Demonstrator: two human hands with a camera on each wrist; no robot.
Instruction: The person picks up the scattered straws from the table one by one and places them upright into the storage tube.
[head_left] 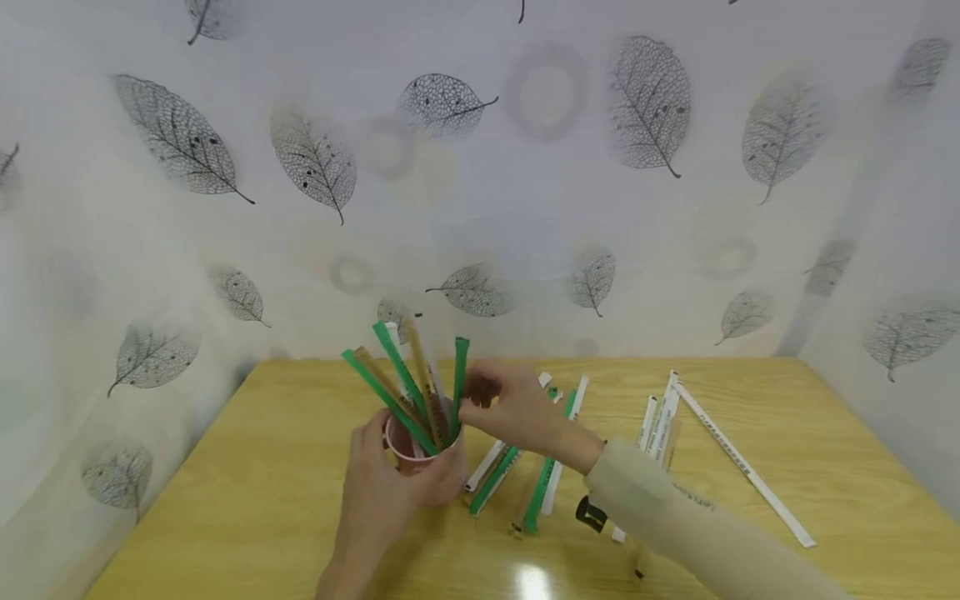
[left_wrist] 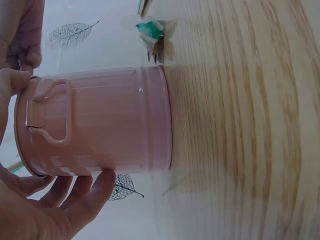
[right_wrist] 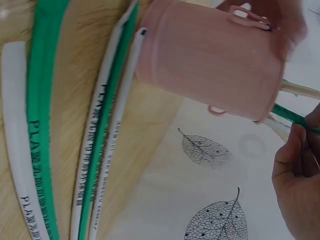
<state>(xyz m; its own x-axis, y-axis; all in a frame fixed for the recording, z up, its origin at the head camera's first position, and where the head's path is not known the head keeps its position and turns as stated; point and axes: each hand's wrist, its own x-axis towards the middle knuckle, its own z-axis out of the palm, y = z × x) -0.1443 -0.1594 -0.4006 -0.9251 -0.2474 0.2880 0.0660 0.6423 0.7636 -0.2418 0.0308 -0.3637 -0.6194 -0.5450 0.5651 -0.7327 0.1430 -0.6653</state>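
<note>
A pink metal bucket [head_left: 447,490] with small handles stands upright on the table, holding several paper-wrapped straws [head_left: 401,367] in green, brown and white. Around its upper part, my left hand [head_left: 375,479] grips the bucket; the left wrist view shows fingers and thumb on opposite sides of the pink wall [left_wrist: 105,120]. At the right of the rim, my right hand [head_left: 521,408] pinches a green wrapped straw [head_left: 461,367], whose lower end is inside the bucket. In the right wrist view that green straw [right_wrist: 287,113] runs from the rim to my fingertips.
Right of the bucket lie several green and white wrapped straws [head_left: 546,483]. Farther right is another group of white ones [head_left: 658,425], with a single white straw [head_left: 750,471] slanting beyond. A leaf-patterned cloth [head_left: 480,208] hangs behind the wooden table [head_left: 277,467].
</note>
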